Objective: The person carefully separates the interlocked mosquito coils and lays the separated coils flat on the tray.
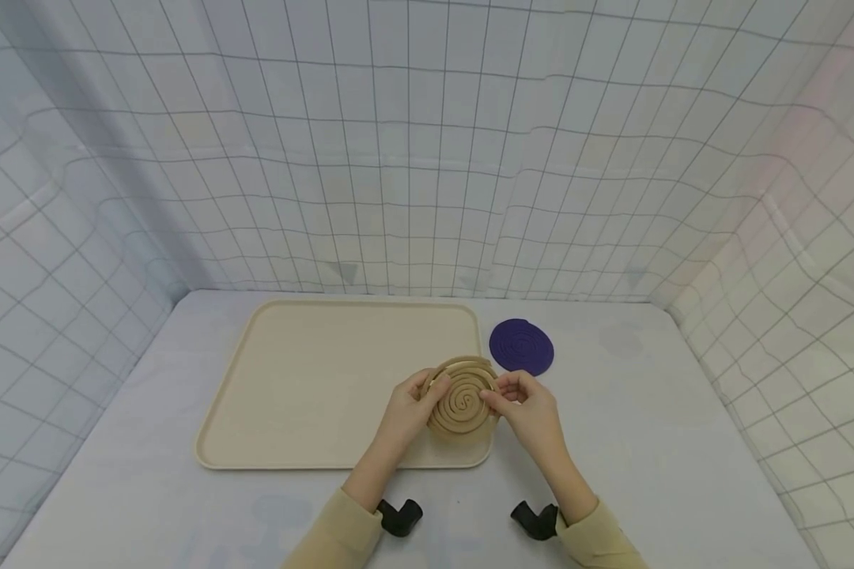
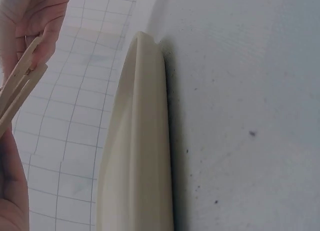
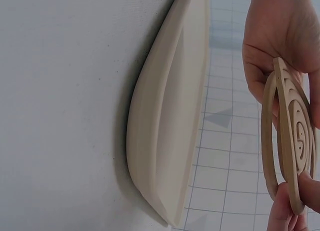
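Note:
Both hands hold a tan spiral coil [image 1: 462, 405] above the right front part of a cream tray [image 1: 313, 379]. My left hand [image 1: 407, 411] grips its left edge, thumb on the upper face. At the right edge, my right hand [image 1: 530, 411] pinches it between thumb and fingers. Seen side-on in the right wrist view, the coil [image 3: 285, 136] has an outer ring standing apart from the inner spiral. The left wrist view shows only the coil's edge [image 2: 20, 91] between the two hands.
A dark purple spiral disc [image 1: 522, 347] lies on the white table [image 1: 633, 411] just right of the tray. Grid-patterned curtains [image 1: 413, 158] surround the table at the back and both sides. A black object sits at each sleeve cuff.

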`<action>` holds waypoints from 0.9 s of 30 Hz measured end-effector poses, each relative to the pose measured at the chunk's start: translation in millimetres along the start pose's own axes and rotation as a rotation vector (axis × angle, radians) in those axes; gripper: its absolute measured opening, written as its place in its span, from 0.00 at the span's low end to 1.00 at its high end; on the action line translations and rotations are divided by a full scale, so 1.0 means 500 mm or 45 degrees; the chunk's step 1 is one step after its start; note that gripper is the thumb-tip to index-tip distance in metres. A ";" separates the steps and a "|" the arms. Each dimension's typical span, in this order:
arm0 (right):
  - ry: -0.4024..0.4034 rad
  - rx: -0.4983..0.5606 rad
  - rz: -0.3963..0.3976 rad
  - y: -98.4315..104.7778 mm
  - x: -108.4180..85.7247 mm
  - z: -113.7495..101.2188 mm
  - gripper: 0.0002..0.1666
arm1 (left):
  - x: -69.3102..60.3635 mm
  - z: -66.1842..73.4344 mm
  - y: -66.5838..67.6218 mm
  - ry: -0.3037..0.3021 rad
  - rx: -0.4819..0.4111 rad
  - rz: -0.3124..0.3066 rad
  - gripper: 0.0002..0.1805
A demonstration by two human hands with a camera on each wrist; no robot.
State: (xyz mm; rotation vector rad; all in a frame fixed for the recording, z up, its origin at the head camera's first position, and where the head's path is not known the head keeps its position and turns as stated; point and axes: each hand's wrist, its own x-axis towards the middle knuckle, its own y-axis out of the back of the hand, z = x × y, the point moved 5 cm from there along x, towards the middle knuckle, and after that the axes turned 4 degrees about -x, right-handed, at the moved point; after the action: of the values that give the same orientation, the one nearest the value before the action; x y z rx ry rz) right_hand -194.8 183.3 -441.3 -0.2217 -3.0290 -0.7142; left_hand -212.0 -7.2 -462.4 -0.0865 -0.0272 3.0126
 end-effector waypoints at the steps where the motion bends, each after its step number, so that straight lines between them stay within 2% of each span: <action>1: 0.003 0.004 -0.001 0.000 -0.001 -0.001 0.14 | -0.001 0.000 0.000 0.005 -0.011 0.005 0.18; 8: 0.009 0.006 0.008 -0.005 -0.005 -0.003 0.13 | -0.003 -0.007 0.003 0.063 -0.041 0.056 0.22; 12: 0.023 -0.023 0.041 -0.005 -0.007 -0.004 0.13 | -0.004 -0.009 0.003 0.065 -0.040 0.077 0.21; 16: 0.022 -0.011 0.053 -0.005 -0.005 -0.004 0.14 | -0.006 -0.008 -0.003 0.005 -0.049 0.041 0.21; 20: -0.005 0.030 0.045 -0.006 -0.002 0.002 0.16 | -0.010 -0.010 -0.012 -0.021 -0.071 -0.003 0.23; 27: -0.020 0.087 0.046 -0.010 -0.003 0.005 0.16 | -0.013 -0.012 -0.012 -0.007 -0.047 0.088 0.22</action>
State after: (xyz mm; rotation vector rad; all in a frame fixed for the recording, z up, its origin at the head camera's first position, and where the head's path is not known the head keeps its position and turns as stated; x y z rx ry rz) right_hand -194.2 180.1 -446.0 -0.2810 -3.0497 -0.6080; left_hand -204.4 -1.8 -468.0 -0.0848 -0.0821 3.0819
